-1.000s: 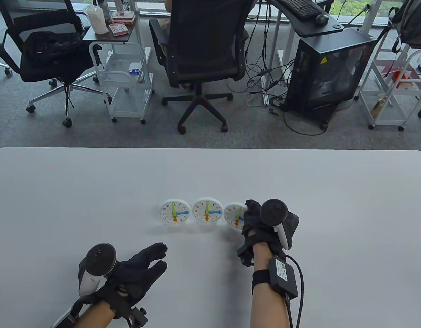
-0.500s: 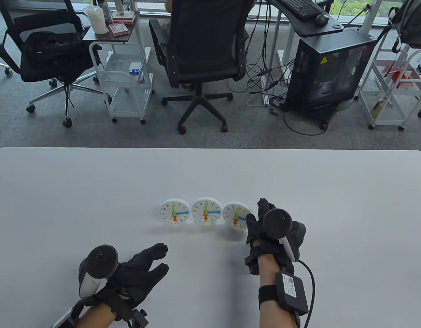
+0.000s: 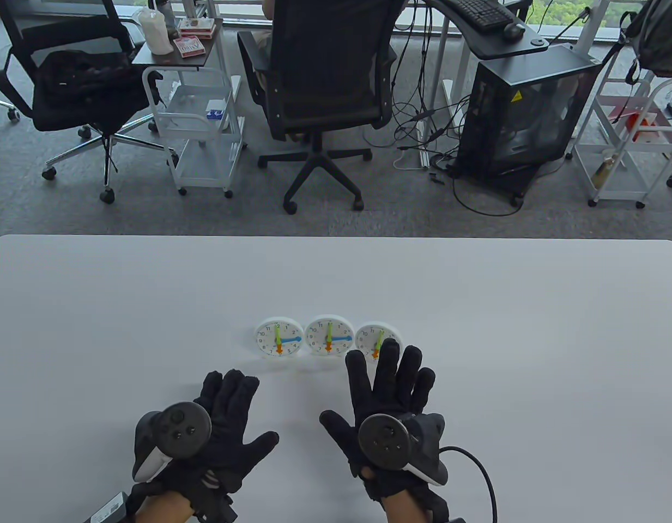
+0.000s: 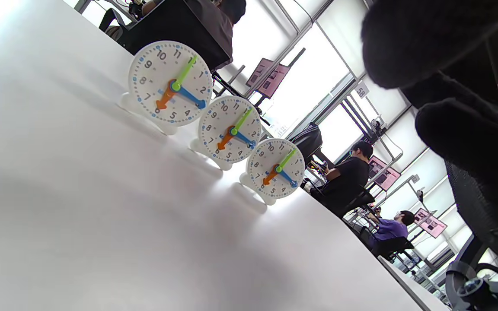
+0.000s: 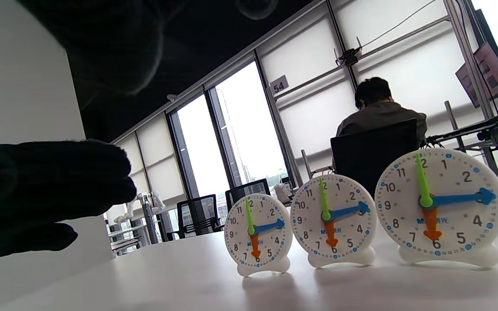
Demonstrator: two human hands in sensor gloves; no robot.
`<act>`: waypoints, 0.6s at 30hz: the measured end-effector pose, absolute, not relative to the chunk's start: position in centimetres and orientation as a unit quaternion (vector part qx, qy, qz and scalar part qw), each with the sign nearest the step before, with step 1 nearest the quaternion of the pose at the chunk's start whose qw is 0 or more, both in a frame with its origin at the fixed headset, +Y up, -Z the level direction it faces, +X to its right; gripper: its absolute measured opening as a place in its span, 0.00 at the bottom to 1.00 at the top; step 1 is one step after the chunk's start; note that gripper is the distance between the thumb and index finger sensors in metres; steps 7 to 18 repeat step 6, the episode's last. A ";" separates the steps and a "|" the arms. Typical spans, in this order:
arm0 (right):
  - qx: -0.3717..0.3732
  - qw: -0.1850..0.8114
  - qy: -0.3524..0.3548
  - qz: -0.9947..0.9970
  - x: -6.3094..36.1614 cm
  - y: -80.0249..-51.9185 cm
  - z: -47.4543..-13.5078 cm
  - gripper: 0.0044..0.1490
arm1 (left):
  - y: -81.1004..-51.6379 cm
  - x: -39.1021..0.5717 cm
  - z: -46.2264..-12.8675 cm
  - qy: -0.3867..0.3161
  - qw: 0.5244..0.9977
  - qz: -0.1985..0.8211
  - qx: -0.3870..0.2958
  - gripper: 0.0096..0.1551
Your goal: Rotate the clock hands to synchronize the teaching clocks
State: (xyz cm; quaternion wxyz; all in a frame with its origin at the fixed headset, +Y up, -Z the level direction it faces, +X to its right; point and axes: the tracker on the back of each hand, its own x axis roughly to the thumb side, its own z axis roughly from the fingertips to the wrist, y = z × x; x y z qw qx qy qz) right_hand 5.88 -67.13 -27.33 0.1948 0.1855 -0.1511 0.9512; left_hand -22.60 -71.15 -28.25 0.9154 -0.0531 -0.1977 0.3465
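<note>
We see three small white teaching clocks standing upright in a row near the middle of the table (image 3: 96,305), somewhat toward its near edge, each on a little white foot and just beside its neighbour. The left clock (image 3: 279,339), the middle clock (image 3: 329,336) and the right clock (image 3: 375,339) carry black numerals ringed by blue minute dots, and each has three hands: a green one pointing up near the 12, a blue one toward the 3, an orange one down at the 6. In the right wrist view all three faces read alike.

Our left hand (image 3: 216,430) lies palm down on the table close to the near edge, its fingers (image 3: 235,389) spread wide and holding nothing, apart from the clocks. Our right hand (image 3: 390,403) is likewise flat and splayed, gripping nothing; its fingertips (image 3: 389,348) overlap the lower part of the right clock in the table view, though we cannot tell from there whether they touch it, and the wrist views show that clock standing free.
</note>
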 end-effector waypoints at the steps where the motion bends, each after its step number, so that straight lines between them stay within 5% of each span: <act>1: 0.186 0.201 -0.146 0.951 5.8 -67.2 -27.3 0.63 | -71.2 -22.6 -28.2 -0.198 0.915 0.347 -0.055 0.59; 18: 0.187 0.226 -0.141 0.946 5.4 -67.5 -27.3 0.60 | -71.0 -22.6 -27.8 -0.195 0.911 0.358 -0.056 0.57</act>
